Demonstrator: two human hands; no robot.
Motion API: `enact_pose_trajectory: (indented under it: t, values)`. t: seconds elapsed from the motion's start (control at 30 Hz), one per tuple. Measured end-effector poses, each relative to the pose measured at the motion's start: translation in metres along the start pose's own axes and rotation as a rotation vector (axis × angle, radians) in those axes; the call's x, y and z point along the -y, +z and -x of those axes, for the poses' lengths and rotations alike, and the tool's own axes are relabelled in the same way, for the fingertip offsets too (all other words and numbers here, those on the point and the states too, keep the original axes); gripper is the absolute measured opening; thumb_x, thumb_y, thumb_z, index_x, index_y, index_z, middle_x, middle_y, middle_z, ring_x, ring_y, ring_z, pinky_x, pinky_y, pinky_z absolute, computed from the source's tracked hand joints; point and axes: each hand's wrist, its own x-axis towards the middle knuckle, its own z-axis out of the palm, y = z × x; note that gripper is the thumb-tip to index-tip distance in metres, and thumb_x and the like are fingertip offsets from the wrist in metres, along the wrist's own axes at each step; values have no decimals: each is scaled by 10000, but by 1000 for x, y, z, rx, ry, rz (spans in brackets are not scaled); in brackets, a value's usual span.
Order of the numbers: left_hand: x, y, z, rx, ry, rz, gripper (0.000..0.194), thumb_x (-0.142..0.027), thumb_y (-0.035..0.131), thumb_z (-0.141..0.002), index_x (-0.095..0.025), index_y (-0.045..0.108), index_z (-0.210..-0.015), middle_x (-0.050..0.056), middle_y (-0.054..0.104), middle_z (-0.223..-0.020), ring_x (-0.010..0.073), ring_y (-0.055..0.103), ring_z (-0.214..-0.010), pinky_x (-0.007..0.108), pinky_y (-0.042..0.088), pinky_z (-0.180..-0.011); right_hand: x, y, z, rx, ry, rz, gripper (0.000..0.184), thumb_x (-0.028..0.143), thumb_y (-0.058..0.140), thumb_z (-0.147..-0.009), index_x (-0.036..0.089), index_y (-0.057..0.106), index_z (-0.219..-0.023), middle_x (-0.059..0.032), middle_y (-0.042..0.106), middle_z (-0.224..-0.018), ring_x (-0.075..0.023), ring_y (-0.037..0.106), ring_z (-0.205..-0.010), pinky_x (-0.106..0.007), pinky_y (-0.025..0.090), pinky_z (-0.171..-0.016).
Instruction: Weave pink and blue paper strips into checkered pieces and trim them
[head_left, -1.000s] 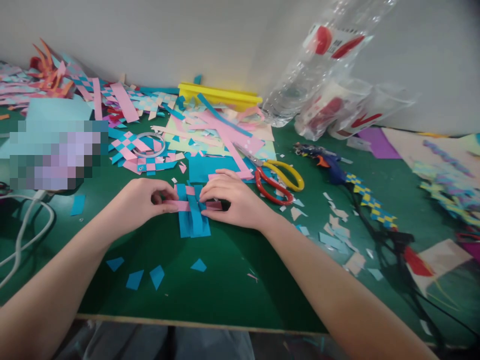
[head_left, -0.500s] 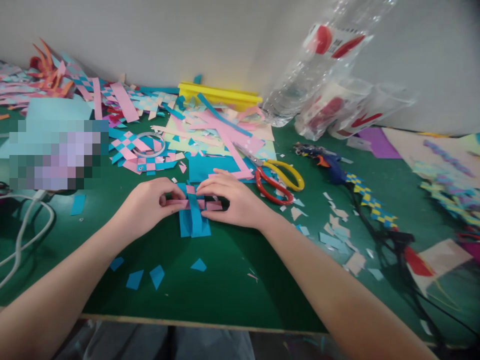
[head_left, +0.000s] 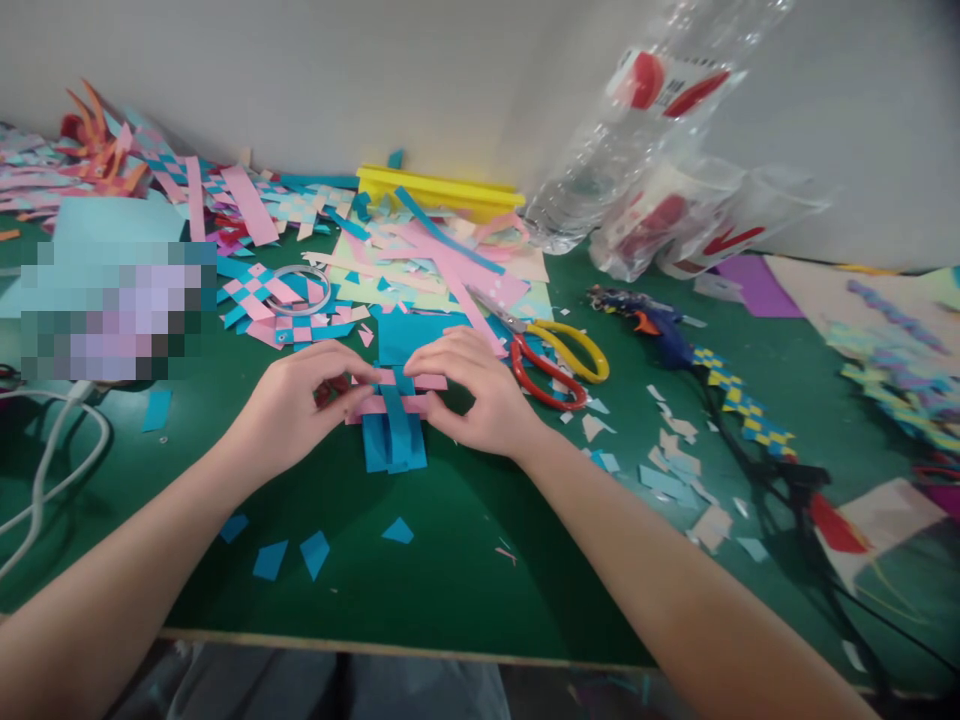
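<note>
Between my hands lies a small weave of upright blue paper strips (head_left: 376, 450) crossed by two pink paper strips (head_left: 415, 404). A blue strip passes over the lower pink one. My left hand (head_left: 304, 400) is closed, its thumb and fingertips pinching the left ends of the pink strips. From the right, my right hand (head_left: 480, 395) curls in, with the thumb at the lower pink strip's end and the fingertips on the weave near the upper strip. Part of the upper strip is covered by fingers. Behind the weave lies a blue sheet (head_left: 405, 335).
Scissors (head_left: 559, 365) with yellow and red handles lie right of my hands. Beyond are a tape roll (head_left: 324, 290), a yellow tray (head_left: 442, 190) and paper scraps. At right are a glue gun (head_left: 660, 325) with a cable, plastic cups (head_left: 679, 215) and a clear bottle (head_left: 600, 150).
A second pink strip now lies across the blue strips, above the first. My hands have shifted slightly, and the pink strip that lay behind my right hand is gone from there.
</note>
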Motion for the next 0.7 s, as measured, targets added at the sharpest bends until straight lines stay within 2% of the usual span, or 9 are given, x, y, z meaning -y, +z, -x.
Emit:
enact_pose_trajectory:
  t: [0.1,0.17,0.23,0.3,0.37,0.43,0.57,0.7]
  values:
    - [2,-3,1,7,-20,-114,195,-363,566,-896,-216,685,-945,26,698,-905,144,595,-723,251,448,-654,-2,-1,0,-78,6,53,203,132,487,-774,247,628,-865,-12,733,-876,-202,647,-845,-422,448,-903]
    - [2,-4,2,8,-63,-238,230,-402,558,-886,-210,666,-821,6,672,-749,132,546,-617,250,406,-594,-3,0,0,-92,-7,106,212,110,464,-786,252,621,-793,3,723,-782,-197,636,-790,-408,455,-853]
    - [1,-4,3,-5,-98,-361,346,-453,521,-891,-199,603,-671,-10,579,-578,121,465,-520,256,341,-533,-4,1,1,-85,-37,171,222,97,461,-807,244,622,-766,2,721,-762,-201,643,-802,-415,440,-885]
    - [-2,-5,4,-6,-113,-424,452,-486,436,-923,-195,533,-591,-12,504,-504,118,401,-473,267,283,-500,-4,3,1,-67,-80,235,220,90,468,-831,227,628,-766,-13,728,-786,-206,648,-823,-428,416,-938]
    - [-5,-5,3,36,-90,-408,495,-466,339,-962,-194,518,-589,-2,521,-523,124,415,-479,273,276,-501,-3,4,1,-68,-96,288,223,87,467,-849,213,632,-769,-25,732,-801,-206,646,-815,-435,399,-967]
    - [-6,-2,2,87,-24,-373,492,-417,289,-985,-188,543,-632,20,585,-609,141,492,-549,275,324,-539,-4,5,2,-79,-74,318,232,88,458,-858,217,632,-776,-21,733,-807,-200,640,-800,-432,396,-968]
    - [-4,5,0,174,158,-344,451,-380,301,-1003,-168,606,-746,63,651,-774,195,586,-769,307,425,-692,-5,6,3,-80,17,311,252,95,441,-856,246,628,-779,2,738,-830,-196,640,-809,-436,387,-967]
    - [-3,9,-1,232,254,-334,414,-366,332,-1012,-167,634,-809,66,671,-841,203,597,-830,340,451,-788,-5,6,3,-78,31,293,257,98,436,-857,248,625,-770,5,735,-817,-197,640,-802,-446,378,-983]
